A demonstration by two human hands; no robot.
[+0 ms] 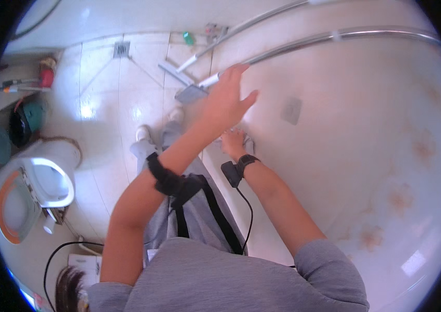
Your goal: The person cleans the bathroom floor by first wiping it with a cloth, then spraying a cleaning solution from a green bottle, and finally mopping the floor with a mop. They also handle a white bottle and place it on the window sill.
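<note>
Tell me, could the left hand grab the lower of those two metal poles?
Probably yes: the left hand looks empty and open, and it overlaps the lower metal pole in this view with nothing visible between, though depth is unclear.

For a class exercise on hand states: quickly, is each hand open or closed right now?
Left hand: open, thumb spread, nothing visibly held.
Right hand: at a pale, cloth-like thing; whether gripping cannot be told.
</note>
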